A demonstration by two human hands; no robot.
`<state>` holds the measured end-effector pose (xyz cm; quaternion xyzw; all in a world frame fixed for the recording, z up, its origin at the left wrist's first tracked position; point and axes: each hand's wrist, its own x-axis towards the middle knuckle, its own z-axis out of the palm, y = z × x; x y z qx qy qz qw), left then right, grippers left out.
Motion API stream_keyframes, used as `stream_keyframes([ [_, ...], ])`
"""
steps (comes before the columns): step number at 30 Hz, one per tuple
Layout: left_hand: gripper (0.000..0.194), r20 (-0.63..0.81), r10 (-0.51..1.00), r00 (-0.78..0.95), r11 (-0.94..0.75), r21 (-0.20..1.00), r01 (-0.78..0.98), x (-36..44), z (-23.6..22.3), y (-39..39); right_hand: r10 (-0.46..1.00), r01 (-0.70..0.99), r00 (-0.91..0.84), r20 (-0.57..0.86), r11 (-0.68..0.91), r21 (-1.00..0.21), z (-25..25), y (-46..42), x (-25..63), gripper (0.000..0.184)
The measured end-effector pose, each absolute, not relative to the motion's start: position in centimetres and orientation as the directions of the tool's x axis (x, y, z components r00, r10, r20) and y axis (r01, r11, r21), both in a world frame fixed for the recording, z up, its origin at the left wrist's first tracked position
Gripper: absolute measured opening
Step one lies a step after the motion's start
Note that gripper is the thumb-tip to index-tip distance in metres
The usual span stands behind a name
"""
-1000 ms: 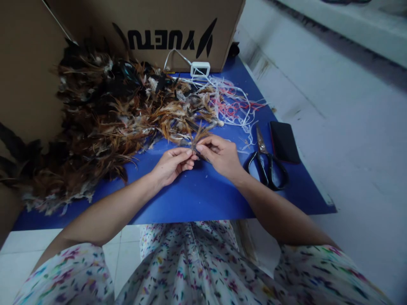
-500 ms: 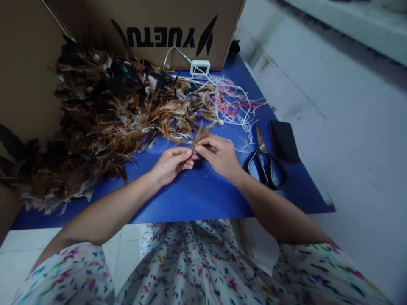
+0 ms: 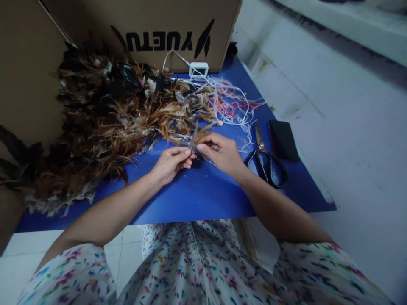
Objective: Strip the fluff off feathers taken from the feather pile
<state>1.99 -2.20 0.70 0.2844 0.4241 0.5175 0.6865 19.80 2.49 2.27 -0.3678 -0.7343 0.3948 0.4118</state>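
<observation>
Low over the blue table, my left hand (image 3: 171, 164) is closed, thumb and forefinger pinching the base of a small tuft of brown feathers (image 3: 196, 137). My right hand (image 3: 221, 153) meets it from the other side, its fingers curled and closed around the same tuft. A thin pale strand shows under the right hand's fingers; where it begins is hidden. Just beyond both hands spreads a large heap of brown and black feathers (image 3: 127, 110). Right of my right hand lie black-handled scissors (image 3: 265, 159), blades pointing away.
A tangle of white and pink strings (image 3: 233, 101) lies behind the hands, near a small white device (image 3: 199, 70). Cardboard boxes (image 3: 178, 17) stand at the back and left. By the table's (image 3: 197, 199) right edge rests a black phone-like object (image 3: 283, 140), close to the wall (image 3: 333, 140).
My right hand has shifted slightly away from the left fingertips, opening a small gap. The tuft shows more between them. My left hand keeps its pinch.
</observation>
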Motion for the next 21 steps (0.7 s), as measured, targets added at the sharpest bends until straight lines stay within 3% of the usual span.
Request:
stream_keyframes([
  [4,0.03,-0.213,0.975,0.055,0.215,0.872,-0.44,1.8,0.4,-2.0,0.881,0.346,-0.399,0.254,0.401,-0.848,3.0,3.5,21.1,0.014],
  [10,0.024,-0.153,0.988,0.017,0.147,0.905,-0.399,1.7,0.4,-1.9,0.816,0.618,-0.576,0.042,0.469,-0.631,3.9,4.2,22.8,0.007],
  [21,0.018,-0.162,0.986,-0.032,0.136,0.906,-0.402,1.5,0.3,-1.6,0.746,0.757,-0.63,-0.216,0.528,-0.385,3.7,3.8,22.8,0.01],
])
